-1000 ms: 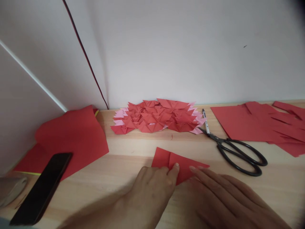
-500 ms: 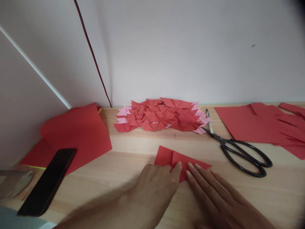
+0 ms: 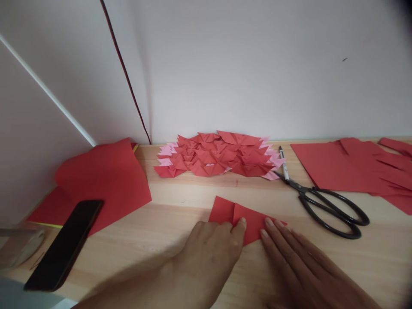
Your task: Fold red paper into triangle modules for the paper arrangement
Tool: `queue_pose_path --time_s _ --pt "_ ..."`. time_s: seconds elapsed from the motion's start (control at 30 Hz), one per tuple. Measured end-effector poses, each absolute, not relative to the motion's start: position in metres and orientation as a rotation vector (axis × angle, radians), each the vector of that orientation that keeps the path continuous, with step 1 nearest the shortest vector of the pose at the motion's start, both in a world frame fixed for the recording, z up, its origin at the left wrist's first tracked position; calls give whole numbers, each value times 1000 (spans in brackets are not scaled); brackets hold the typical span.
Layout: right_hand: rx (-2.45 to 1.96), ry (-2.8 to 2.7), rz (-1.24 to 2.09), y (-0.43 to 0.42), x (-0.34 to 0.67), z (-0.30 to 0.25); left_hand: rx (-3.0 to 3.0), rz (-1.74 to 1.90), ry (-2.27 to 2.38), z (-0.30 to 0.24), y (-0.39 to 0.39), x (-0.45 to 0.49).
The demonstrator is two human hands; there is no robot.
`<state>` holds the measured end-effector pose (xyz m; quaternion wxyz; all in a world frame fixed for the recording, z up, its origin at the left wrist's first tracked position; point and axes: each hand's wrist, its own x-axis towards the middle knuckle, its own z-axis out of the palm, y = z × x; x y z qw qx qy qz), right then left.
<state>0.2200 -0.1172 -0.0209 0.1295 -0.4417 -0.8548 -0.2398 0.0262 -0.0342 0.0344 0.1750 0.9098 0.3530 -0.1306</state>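
Note:
A folded piece of red paper (image 3: 249,214) lies on the wooden tabletop in front of me, with a crease near its left part. My left hand (image 3: 212,249) has its fingers curled over the near left side, and one digit presses on the paper beside the crease. To the right, my right hand (image 3: 296,257) lies flat with its fingers stretched out, the tips touching the paper's tapering right end. Part of the paper is hidden under both hands.
Folded red and pink paper pieces (image 3: 219,156) are heaped by the wall. Black-handled scissors (image 3: 301,189) and a marker (image 3: 283,165) lie to their right, near red sheets (image 3: 331,167). At left, a black phone (image 3: 66,246) rests partly on red paper (image 3: 106,180).
My right hand has slid a little to the right along the paper toward its pointed end. The left hand stays in place on the paper.

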Motion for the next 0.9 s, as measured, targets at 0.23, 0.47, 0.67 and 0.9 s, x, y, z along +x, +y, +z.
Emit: queue_pose_path --time_s 0.23,0.47,0.67,0.9 --pt "-1339 -2485 -678 -118 220 -23 2639 -329 1016 28 -36 25" --pt "-1318 -2484 -743 -116 218 -19 2741 -225 972 26 -43 18" --pt "-1291 -2478 -749 -115 215 -19 2955 -86 1014 28 -45 26" --pt "-1278 -2474 -722 -116 215 -19 3180 166 663 8 -54 33"
